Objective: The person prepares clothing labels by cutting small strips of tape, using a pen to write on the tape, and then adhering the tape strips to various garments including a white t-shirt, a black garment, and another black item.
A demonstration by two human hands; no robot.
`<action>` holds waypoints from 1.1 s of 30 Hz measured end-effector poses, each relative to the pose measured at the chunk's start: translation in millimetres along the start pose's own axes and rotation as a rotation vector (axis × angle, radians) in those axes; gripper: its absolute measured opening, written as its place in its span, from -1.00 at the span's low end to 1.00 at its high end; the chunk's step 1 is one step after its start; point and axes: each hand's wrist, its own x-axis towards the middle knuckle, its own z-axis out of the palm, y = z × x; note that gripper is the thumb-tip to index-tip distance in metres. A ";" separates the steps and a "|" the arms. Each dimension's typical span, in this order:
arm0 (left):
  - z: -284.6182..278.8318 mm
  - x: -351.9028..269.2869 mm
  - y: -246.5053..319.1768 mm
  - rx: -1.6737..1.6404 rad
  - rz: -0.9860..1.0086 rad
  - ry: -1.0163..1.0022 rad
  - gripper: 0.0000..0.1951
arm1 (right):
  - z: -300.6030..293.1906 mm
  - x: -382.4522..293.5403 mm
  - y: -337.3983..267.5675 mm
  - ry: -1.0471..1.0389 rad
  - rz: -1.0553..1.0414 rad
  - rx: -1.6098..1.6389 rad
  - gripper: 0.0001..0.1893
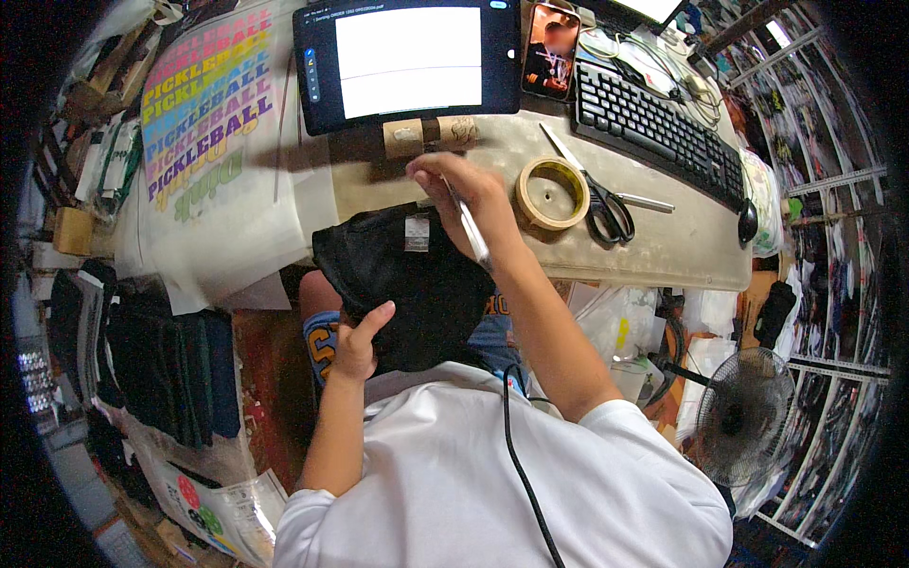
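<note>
A folded black garment (426,298) with a small white label (417,234) lies over my lap, below the table's front edge. My left hand (358,341) grips its lower left side, thumb on top and fingers hidden beneath. Above the garment's upper right corner is my right hand (472,202), holding a slim white pen or stylus (469,227) that slants between thumb and fingers. Just beyond that hand lies a brown cardboard roll (398,138) with a dark band. A tablet (408,64) showing a mostly white page stands behind it.
Right of my hand are a tape roll (524,195), black-handled scissors (603,209) and a metallic rod (646,202). Behind them sit a phone (550,53), keyboard (653,128) and mouse (747,221). Printed sheets (213,142) cover the table's left. A fan (746,419) stands low right.
</note>
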 end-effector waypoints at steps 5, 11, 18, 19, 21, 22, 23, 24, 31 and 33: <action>14.8 -3.7 13.9 -0.149 -0.048 0.014 -0.53 | -15.8 -42.6 -32.1 -0.338 -0.129 -0.258 -0.80; 9.0 0.8 4.7 -0.355 -0.195 -0.022 -0.57 | -21.6 -65.3 -27.6 -0.330 -0.155 -0.220 -0.81; 7.6 -1.6 7.6 -0.256 -0.255 0.005 -0.59 | -19.7 -72.4 -16.0 -0.251 -0.163 -0.138 -0.84; 10.7 -3.4 12.1 -0.173 -0.182 0.023 -0.58 | -18.7 -71.6 -15.9 -0.216 -0.153 -0.098 -0.85; 17.1 -7.5 22.8 0.001 -0.044 0.105 -0.56 | -18.4 -69.3 -17.4 -0.145 -0.065 0.025 -0.86; 17.2 -9.2 30.1 0.068 -0.013 0.097 -0.55 | -18.9 -67.7 -18.9 -0.109 -0.014 0.087 -0.87; 13.6 -11.9 39.2 0.135 0.014 0.092 -0.54 | -20.9 -65.5 -20.6 -0.061 -0.015 0.105 -0.87; 8.0 -15.5 48.0 0.216 -0.032 0.133 -0.52 | -21.6 -62.7 -22.1 -0.059 0.047 0.077 -0.87; -116.9 -117.3 158.3 0.421 0.467 0.756 -0.40 | -5.9 -27.5 -17.6 -0.116 0.169 -0.023 -0.89; -154.7 -159.3 202.6 0.311 0.515 1.074 -0.35 | 0.0 -24.1 -12.3 -0.142 0.170 -0.054 -0.87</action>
